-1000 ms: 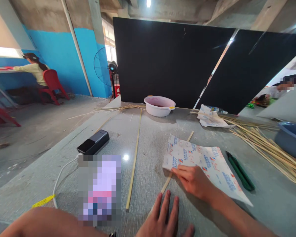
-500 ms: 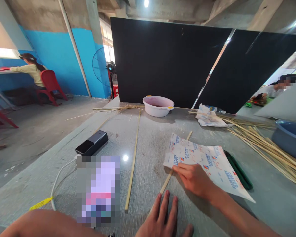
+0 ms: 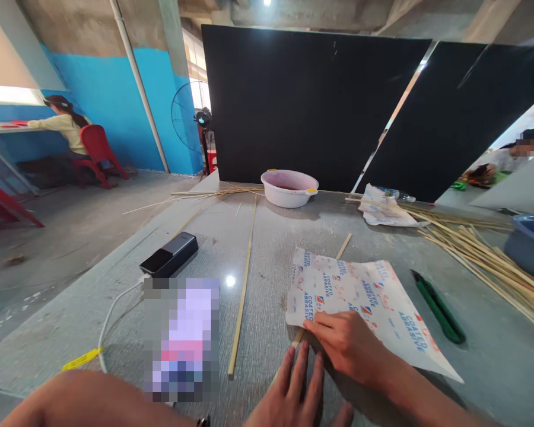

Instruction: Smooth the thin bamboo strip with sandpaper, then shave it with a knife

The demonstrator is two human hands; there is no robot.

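A sheet of sandpaper point(image 3: 382, 308), its white backing printed "coated abrasive" facing up, lies across a thin bamboo strip point(image 3: 345, 246). My right hand point(image 3: 345, 341) pinches the sheet's near left edge over the strip. Below it, my left hand point(image 3: 293, 385) rests with fingers stretched out flat, pressing the strip's near end to the table; the palm is partly cut off by the frame. Right of the sheet lies a green-handled cutter knife point(image 3: 440, 311). Another bamboo strip point(image 3: 244, 290) lies to the left of my hands.
A black power bank point(image 3: 169, 255) with a white cable and a blurred phone point(image 3: 187, 332) lie on the left. Farther back are a pink basin point(image 3: 289, 193), crumpled sandpaper point(image 3: 385, 210) and a bundle of bamboo strips point(image 3: 485, 261) beside a blue-grey basin point(image 3: 531, 243).
My right hand has drawn the sandpaper along the strip toward my left hand. More of the knife now shows beside the sheet. The left hand stays in place, and the view has shifted slightly.
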